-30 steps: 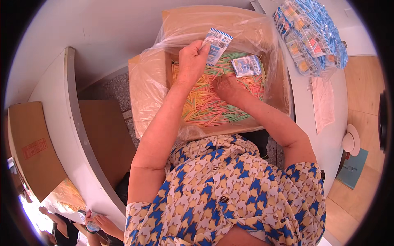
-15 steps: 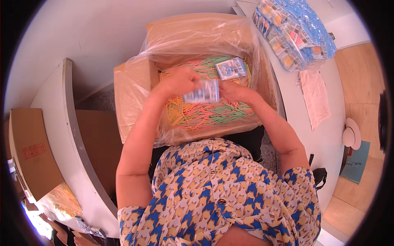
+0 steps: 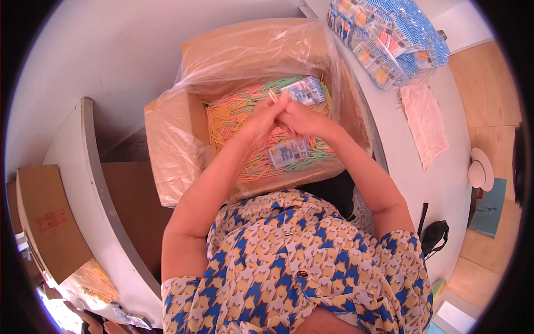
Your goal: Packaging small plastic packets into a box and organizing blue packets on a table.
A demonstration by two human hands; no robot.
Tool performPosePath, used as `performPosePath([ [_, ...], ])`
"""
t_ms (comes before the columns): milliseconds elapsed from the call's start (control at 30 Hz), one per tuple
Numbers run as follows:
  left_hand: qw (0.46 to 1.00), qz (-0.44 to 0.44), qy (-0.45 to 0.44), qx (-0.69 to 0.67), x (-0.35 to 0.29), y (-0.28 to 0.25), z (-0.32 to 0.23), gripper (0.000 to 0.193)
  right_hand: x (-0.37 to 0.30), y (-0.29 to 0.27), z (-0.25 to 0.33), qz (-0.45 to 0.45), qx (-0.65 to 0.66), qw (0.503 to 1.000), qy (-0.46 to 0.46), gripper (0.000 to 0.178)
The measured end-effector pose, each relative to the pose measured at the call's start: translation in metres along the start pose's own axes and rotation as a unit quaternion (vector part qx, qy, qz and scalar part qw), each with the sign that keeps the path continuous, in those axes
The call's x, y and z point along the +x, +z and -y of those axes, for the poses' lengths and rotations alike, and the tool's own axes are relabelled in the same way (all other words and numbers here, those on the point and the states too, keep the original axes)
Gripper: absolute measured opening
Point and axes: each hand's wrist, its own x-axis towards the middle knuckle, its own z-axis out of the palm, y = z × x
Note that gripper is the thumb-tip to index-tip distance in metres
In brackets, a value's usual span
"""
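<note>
- blue, cream and tan houndstooth fabric of the person's blouse [image 3: 289, 267] is seen nearest the camera, with both bare forearms extended away from it.
- a small printed packet [image 3: 288, 153] is seen lying on the sticks just below the two wrists.
- the left hand [image 3: 261, 119] and the right hand [image 3: 303, 119] are brought together over the middle of the box, fingers touching; a few thin sticks [image 3: 276, 100] are pinched between them, both hands being closed on the sticks.
- a loose mass of thin coloured sticks [image 3: 239, 111], orange, yellow, green and pink, is shown filling the box beneath the hands.
- a second printed packet [image 3: 305, 89] is seen resting on the sticks just beyond the fingertips.
- a cardboard box [image 3: 167, 128] lined with a clear plastic bag [image 3: 250, 47] is shown holding the sticks.
- a white table [image 3: 445, 150] is shown to the right, with a white cloth [image 3: 425, 119] laid on it.
- a clear bag of blue packets [image 3: 389, 33] is seen farthest away, at the table's far end.
</note>
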Motion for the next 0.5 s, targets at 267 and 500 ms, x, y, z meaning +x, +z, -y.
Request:
performPosePath([
  [267, 0.94, -0.299, 0.139, -0.083, 0.011, -0.017, 0.004, 0.033, 0.032, 0.023, 0.013, -0.018, 0.222, 0.972, 0.077, 0.009],
  [500, 0.862, -0.387, 0.17, -0.279, 0.001, -0.038, -0.023, 0.031, 0.031, 0.023, -0.035, -0.119, -0.292, 0.944, -0.092, 0.017],
])
